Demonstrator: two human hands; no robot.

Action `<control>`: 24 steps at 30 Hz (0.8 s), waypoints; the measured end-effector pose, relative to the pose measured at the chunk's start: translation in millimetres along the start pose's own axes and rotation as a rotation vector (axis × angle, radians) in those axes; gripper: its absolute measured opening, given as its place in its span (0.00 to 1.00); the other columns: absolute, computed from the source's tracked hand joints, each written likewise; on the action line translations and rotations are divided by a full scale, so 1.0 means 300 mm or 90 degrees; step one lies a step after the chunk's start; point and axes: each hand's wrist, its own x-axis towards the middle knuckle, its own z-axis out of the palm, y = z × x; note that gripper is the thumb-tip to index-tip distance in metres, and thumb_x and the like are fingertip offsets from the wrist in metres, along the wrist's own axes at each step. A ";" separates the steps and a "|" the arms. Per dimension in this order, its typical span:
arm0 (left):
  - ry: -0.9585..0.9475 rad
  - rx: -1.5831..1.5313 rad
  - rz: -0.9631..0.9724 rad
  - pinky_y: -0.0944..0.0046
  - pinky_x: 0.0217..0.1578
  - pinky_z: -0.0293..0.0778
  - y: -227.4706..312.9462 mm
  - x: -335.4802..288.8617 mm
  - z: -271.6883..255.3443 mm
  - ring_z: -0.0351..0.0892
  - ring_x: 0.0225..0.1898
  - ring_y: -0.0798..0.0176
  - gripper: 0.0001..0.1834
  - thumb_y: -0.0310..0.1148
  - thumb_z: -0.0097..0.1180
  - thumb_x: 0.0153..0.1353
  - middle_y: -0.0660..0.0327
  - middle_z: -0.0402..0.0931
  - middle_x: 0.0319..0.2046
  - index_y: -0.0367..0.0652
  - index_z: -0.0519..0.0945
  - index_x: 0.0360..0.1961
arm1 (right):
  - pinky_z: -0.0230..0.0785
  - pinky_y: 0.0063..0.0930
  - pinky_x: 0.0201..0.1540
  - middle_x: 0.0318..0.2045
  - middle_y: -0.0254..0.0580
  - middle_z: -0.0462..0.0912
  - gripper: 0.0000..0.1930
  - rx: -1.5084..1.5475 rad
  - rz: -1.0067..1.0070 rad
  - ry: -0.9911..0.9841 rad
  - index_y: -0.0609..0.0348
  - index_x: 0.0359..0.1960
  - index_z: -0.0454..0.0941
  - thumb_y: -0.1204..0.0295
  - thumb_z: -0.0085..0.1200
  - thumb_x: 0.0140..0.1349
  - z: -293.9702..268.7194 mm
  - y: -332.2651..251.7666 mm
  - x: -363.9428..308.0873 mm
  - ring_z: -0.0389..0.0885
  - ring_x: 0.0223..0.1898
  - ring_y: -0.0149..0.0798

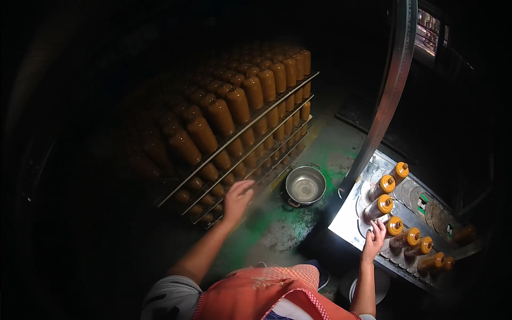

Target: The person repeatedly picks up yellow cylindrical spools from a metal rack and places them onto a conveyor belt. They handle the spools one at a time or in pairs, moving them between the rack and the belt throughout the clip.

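Note:
My left hand is held out over the floor beside the stacked rack, fingers stretched and nothing in them. My right hand reaches to the lit metal table, its fingers apart next to an orange-topped, bottle-shaped piece; whether the fingertips touch it I cannot tell. Just beyond stands another bottle-shaped piece, with an orange shoulder, a small dark neck and a pale, shiny lower body. Several more of the same kind stand in a row along the table.
To the left, a tiered rack carries many brown, round-topped cylinders. A metal pot with two handles sits on the green-stained floor. A curved metal post rises at the table's far corner. Round discs line the table.

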 end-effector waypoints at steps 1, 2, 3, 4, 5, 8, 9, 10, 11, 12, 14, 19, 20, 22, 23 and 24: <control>0.104 0.022 0.007 0.60 0.51 0.77 -0.026 0.059 -0.194 0.78 0.55 0.57 0.18 0.25 0.60 0.63 0.57 0.74 0.58 0.42 0.82 0.55 | 0.71 0.27 0.55 0.60 0.44 0.72 0.21 0.026 -0.021 -0.141 0.59 0.52 0.83 0.88 0.50 0.58 0.190 -0.117 0.051 0.73 0.60 0.39; 0.183 0.100 0.033 0.58 0.53 0.76 -0.050 0.112 -0.358 0.76 0.56 0.56 0.19 0.26 0.61 0.63 0.57 0.73 0.59 0.44 0.82 0.56 | 0.71 0.29 0.56 0.60 0.46 0.72 0.23 0.063 -0.067 -0.254 0.55 0.52 0.84 0.87 0.55 0.54 0.375 -0.221 0.110 0.74 0.59 0.41; 0.265 0.180 0.055 0.56 0.54 0.76 -0.048 0.161 -0.500 0.75 0.58 0.56 0.20 0.26 0.62 0.62 0.57 0.72 0.60 0.47 0.82 0.57 | 0.71 0.27 0.57 0.61 0.45 0.71 0.24 0.034 -0.204 -0.330 0.56 0.53 0.83 0.87 0.56 0.53 0.577 -0.328 0.170 0.74 0.59 0.42; 0.270 0.276 0.095 0.54 0.56 0.73 -0.025 0.213 -0.607 0.72 0.60 0.53 0.21 0.28 0.63 0.62 0.57 0.70 0.61 0.49 0.81 0.57 | 0.71 0.32 0.58 0.61 0.46 0.71 0.25 0.050 -0.271 -0.382 0.53 0.54 0.83 0.85 0.59 0.52 0.769 -0.455 0.212 0.74 0.60 0.45; 0.272 0.369 0.138 0.51 0.59 0.71 0.011 0.276 -0.691 0.70 0.62 0.51 0.22 0.29 0.64 0.62 0.56 0.69 0.62 0.51 0.81 0.58 | 0.69 0.39 0.62 0.63 0.47 0.70 0.26 0.053 -0.334 -0.428 0.49 0.56 0.83 0.82 0.61 0.52 0.953 -0.593 0.254 0.73 0.62 0.49; 0.232 0.572 0.079 0.47 0.64 0.64 0.036 0.428 -0.832 0.63 0.67 0.44 0.27 0.38 0.68 0.59 0.53 0.64 0.66 0.59 0.79 0.61 | 0.62 0.45 0.67 0.67 0.48 0.66 0.31 0.075 -0.486 -0.507 0.37 0.62 0.78 0.72 0.66 0.53 1.461 -0.932 0.331 0.62 0.67 0.55; 0.220 0.622 0.049 0.47 0.65 0.64 0.028 0.477 -0.850 0.61 0.67 0.43 0.27 0.39 0.68 0.59 0.53 0.64 0.67 0.60 0.79 0.62 | 0.63 0.45 0.66 0.68 0.49 0.65 0.31 0.061 -0.531 -0.522 0.35 0.62 0.77 0.69 0.67 0.54 1.596 -1.004 0.337 0.60 0.68 0.55; 0.190 0.647 0.033 0.47 0.65 0.63 -0.006 0.503 -0.864 0.61 0.68 0.43 0.30 0.40 0.69 0.57 0.49 0.61 0.69 0.63 0.78 0.62 | 0.63 0.46 0.67 0.69 0.50 0.64 0.31 0.060 -0.554 -0.577 0.34 0.63 0.76 0.66 0.68 0.54 1.707 -1.061 0.333 0.58 0.69 0.57; 0.180 0.637 0.041 0.47 0.65 0.64 -0.033 0.525 -0.859 0.62 0.67 0.42 0.30 0.41 0.70 0.56 0.48 0.61 0.68 0.62 0.78 0.62 | 0.62 0.47 0.68 0.69 0.51 0.62 0.32 0.056 -0.575 -0.632 0.34 0.64 0.75 0.63 0.69 0.54 1.803 -1.100 0.333 0.57 0.69 0.59; 0.165 0.610 0.036 0.47 0.65 0.64 -0.050 0.553 -0.843 0.62 0.67 0.42 0.30 0.40 0.70 0.55 0.49 0.60 0.68 0.63 0.78 0.62 | 0.62 0.48 0.68 0.69 0.53 0.62 0.32 0.041 -0.632 -0.634 0.33 0.64 0.76 0.61 0.69 0.54 1.885 -1.106 0.337 0.57 0.69 0.61; 0.170 0.521 0.043 0.48 0.65 0.65 -0.099 0.560 -0.778 0.63 0.67 0.43 0.31 0.36 0.72 0.53 0.49 0.61 0.68 0.61 0.79 0.60 | 0.63 0.49 0.67 0.68 0.56 0.62 0.30 0.037 -0.722 -0.635 0.32 0.62 0.78 0.56 0.68 0.54 2.004 -1.036 0.315 0.59 0.67 0.65; 0.298 0.424 0.078 0.51 0.61 0.69 -0.161 0.433 -0.745 0.69 0.64 0.45 0.27 0.25 0.74 0.47 0.52 0.64 0.64 0.49 0.83 0.52 | 0.70 0.47 0.59 0.61 0.50 0.68 0.24 0.154 -0.589 -0.596 0.36 0.51 0.84 0.64 0.71 0.49 1.968 -1.030 0.197 0.67 0.60 0.60; 0.296 0.422 0.110 0.51 0.61 0.69 -0.173 0.425 -0.754 0.69 0.63 0.45 0.27 0.24 0.74 0.46 0.51 0.65 0.64 0.49 0.83 0.51 | 0.70 0.47 0.59 0.61 0.50 0.68 0.23 0.160 -0.581 -0.590 0.36 0.50 0.84 0.66 0.71 0.48 1.967 -1.020 0.190 0.67 0.60 0.60; 0.287 0.421 0.172 0.50 0.61 0.69 -0.183 0.425 -0.779 0.70 0.62 0.44 0.26 0.24 0.73 0.44 0.50 0.66 0.63 0.47 0.84 0.49 | 0.68 0.46 0.61 0.62 0.50 0.68 0.22 0.172 -0.572 -0.569 0.37 0.50 0.85 0.67 0.70 0.49 1.955 -1.016 0.209 0.67 0.61 0.60; 0.282 0.410 0.206 0.50 0.60 0.70 -0.191 0.436 -0.797 0.71 0.61 0.45 0.25 0.23 0.72 0.44 0.50 0.66 0.63 0.45 0.84 0.48 | 0.67 0.46 0.62 0.63 0.51 0.68 0.22 0.179 -0.563 -0.561 0.37 0.50 0.85 0.66 0.69 0.50 1.941 -1.013 0.233 0.67 0.62 0.59; 0.277 0.391 0.216 0.50 0.60 0.70 -0.188 0.443 -0.797 0.71 0.61 0.45 0.25 0.23 0.72 0.44 0.50 0.67 0.63 0.44 0.83 0.48 | 0.67 0.46 0.62 0.63 0.51 0.68 0.22 0.193 -0.540 -0.519 0.37 0.51 0.85 0.66 0.69 0.51 1.906 -0.998 0.262 0.67 0.62 0.59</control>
